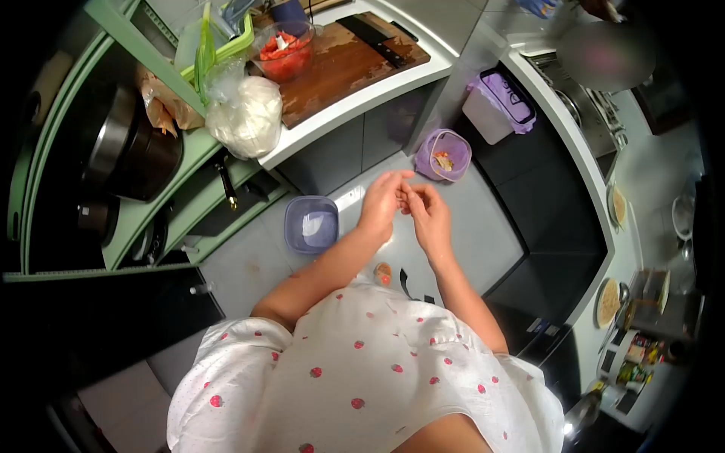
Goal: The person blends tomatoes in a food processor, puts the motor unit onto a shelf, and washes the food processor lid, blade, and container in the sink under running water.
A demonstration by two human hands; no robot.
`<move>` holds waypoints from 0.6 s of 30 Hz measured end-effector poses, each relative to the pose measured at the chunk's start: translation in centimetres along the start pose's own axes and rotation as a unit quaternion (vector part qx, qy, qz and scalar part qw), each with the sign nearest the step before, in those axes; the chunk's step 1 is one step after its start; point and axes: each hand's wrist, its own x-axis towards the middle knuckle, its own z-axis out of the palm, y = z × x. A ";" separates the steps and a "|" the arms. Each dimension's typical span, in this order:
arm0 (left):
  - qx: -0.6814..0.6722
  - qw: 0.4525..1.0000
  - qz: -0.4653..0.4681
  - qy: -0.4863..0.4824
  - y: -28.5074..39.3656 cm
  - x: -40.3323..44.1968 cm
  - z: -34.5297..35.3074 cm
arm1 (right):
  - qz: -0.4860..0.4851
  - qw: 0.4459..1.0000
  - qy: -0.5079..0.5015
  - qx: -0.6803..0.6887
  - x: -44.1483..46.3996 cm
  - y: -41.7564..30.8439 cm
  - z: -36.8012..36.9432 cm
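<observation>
In the head view, my left hand [383, 202] and my right hand [427, 215] are held together in front of my body, above the grey floor [483, 226]. The fingertips of the two hands meet or overlap. Both hands have bent fingers, and I can make out nothing between them. Below and to the left of them is a greyish-purple basin [311, 224] on the floor. Just beyond the hands stands a small bin with a purple liner [443, 155], with scraps inside.
A wooden cutting board [332, 72] with a dark knife [370, 38], a bowl of chopped red food [285, 57] and a white plastic bag [245, 117] lie on the far counter. Green shelves [162, 200] with pots stand left. A gloved co-worker's hand [538, 6] shows at the top right.
</observation>
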 end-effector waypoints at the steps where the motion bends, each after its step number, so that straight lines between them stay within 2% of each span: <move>1: -0.027 0.999 0.011 0.013 1.0 -0.6 -0.3 | 0.004 0.998 -0.023 0.053 0.2 -0.5 0.3; 2: -0.053 0.998 0.024 0.027 1.8 -1.2 -0.6 | 0.009 0.993 -0.048 0.107 0.3 -1.1 0.7; 3: -0.148 0.989 0.008 0.011 -1.6 3.1 6.1 | 0.031 0.998 -0.050 0.012 3.4 -1.0 -7.6; 5: -0.208 0.977 0.045 0.007 0.4 4.2 3.8 | 0.056 0.991 -0.078 0.088 5.9 -1.5 -5.8; 7: -0.210 0.976 0.037 0.034 1.0 5.0 2.5 | 0.055 0.992 -0.086 0.080 7.5 -0.4 -5.3; 9: -0.164 0.978 0.095 0.088 2.2 7.7 0.9 | 0.030 0.992 -0.097 0.071 10.5 -0.6 -5.1; 11: -0.189 0.968 0.108 0.124 2.6 9.6 -1.0 | 0.043 0.991 -0.090 0.089 12.5 -1.1 -5.1; 13: -0.154 0.967 0.102 0.176 3.6 10.4 -2.9 | 0.029 0.993 -0.110 0.019 14.2 -1.1 -4.9; 18: -0.095 0.956 0.098 0.261 5.5 12.9 -6.2 | 0.005 0.997 -0.069 -0.028 20.1 -0.4 -4.6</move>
